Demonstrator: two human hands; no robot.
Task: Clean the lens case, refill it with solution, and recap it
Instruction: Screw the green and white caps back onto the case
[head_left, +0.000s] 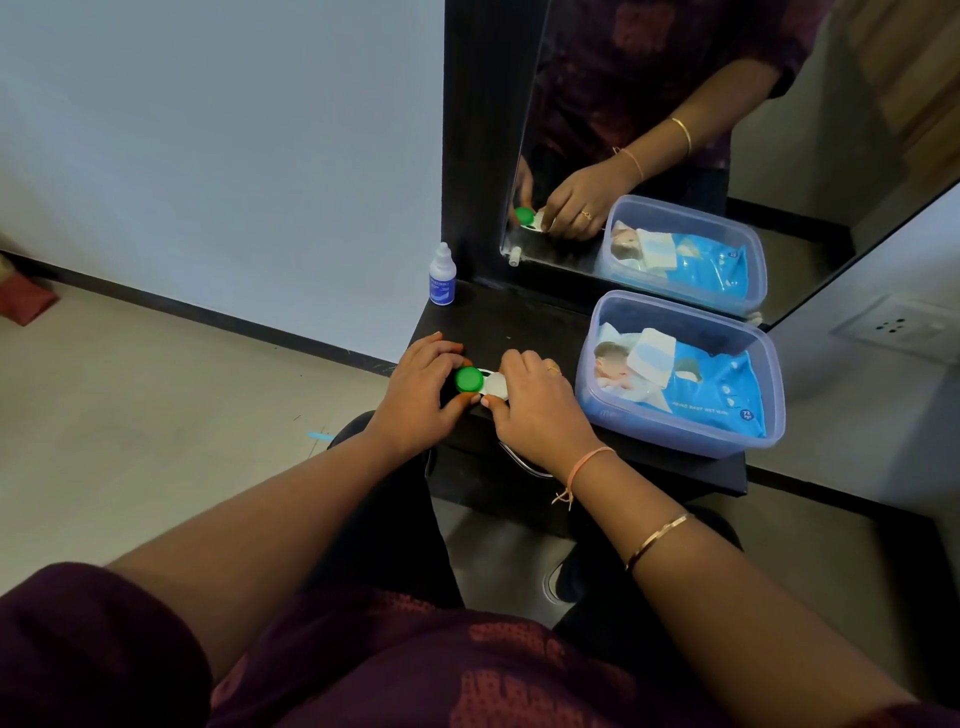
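Here, the lens case (482, 382) lies on the shelf (519, 322). The left hand (415, 400) pinches its green cap (468, 379) end and the right hand (535, 400) grips the white cap (497, 386). The solution bottle (442, 275) stands capped behind the case, the wipes box (680, 439) to its right. Probably just opening, with cleaning, refilling and recapping left.

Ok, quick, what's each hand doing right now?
Left hand: grips the green cap.
Right hand: pinches the white cap.
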